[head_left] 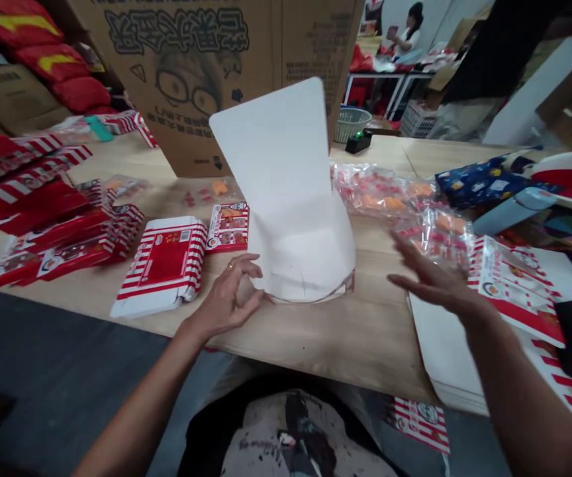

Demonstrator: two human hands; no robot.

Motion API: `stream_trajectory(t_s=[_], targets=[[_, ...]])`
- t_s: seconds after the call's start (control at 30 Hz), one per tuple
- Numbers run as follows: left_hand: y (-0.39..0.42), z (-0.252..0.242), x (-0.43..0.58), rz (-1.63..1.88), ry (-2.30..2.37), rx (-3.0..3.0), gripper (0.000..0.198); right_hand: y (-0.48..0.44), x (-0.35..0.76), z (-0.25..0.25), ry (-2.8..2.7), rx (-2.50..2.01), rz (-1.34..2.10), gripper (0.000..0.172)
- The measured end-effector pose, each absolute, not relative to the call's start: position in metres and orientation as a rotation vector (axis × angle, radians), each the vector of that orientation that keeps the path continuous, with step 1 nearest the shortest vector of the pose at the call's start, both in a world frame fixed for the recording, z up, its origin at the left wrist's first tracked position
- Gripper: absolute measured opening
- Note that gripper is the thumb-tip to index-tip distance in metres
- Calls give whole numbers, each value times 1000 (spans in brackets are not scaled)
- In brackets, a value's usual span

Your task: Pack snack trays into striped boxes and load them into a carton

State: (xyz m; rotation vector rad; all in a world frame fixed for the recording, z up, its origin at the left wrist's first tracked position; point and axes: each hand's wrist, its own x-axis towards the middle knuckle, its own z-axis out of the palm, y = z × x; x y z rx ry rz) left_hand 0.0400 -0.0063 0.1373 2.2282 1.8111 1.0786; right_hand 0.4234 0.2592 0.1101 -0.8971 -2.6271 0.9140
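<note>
An open paper box [300, 245], white on the inside, stands in front of me with its tall flap [279, 139] raised. My left hand [229, 291] is at the box's near left corner. Its fingers are curved, with a gap between thumb and forefinger; whether the tips touch the box I cannot tell. Out to the right, my right hand [429, 275] is in the air with fingers stretched and nothing in them. Nearest to it are clear plastic packets [437, 232] holding orange and red pieces. A stack of flat red-and-white striped cartons [164, 258] lies left of my left hand.
A large brown cardboard box [191, 86] rises behind the open box. Red striped packages [67, 225] are piled at the left. On the right lie white sheets [447, 351], a printed striped carton [514, 285] and a blue patterned pouch [489, 179]. A person [409, 33] sits far back.
</note>
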Motion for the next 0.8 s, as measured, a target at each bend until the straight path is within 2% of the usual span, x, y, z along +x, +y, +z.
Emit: stream_trajectory(t_s=[0.07, 0.13, 0.2, 0.27, 0.33, 0.4, 0.47, 0.53, 0.67, 0.8], targets=[[-9, 137, 33, 958, 1811, 2327, 39, 221, 379, 123, -2667, -572, 1181, 78], [-11, 135, 31, 900, 1815, 2444, 29, 190, 351, 134, -2677, -449, 1230, 76], [-13, 132, 29, 939, 1872, 2462, 13, 170, 339, 144, -2669, -520, 1069, 81], [-15, 130, 27, 977, 1938, 2416, 10, 157, 337, 154, -2680, -609, 823, 86], [-14, 132, 23, 905, 1974, 2402, 27, 151, 335, 164, -2745, -649, 581, 77], [-8, 139, 18, 703, 2022, 2444, 48, 151, 330, 168, -2828, -687, 385, 52], [3, 151, 16, 447, 2058, 2500, 52, 158, 324, 165, -2882, -729, 243, 33], [16, 167, 16, 266, 2046, 2544, 53, 169, 319, 158, -2888, -719, 163, 29], [39, 190, 20, 73, 1981, 2508, 68, 189, 313, 145, -2792, -624, 90, 27], [47, 189, 12, 140, 1895, 2418, 47, 194, 316, 129, -2673, -774, 0, 26]])
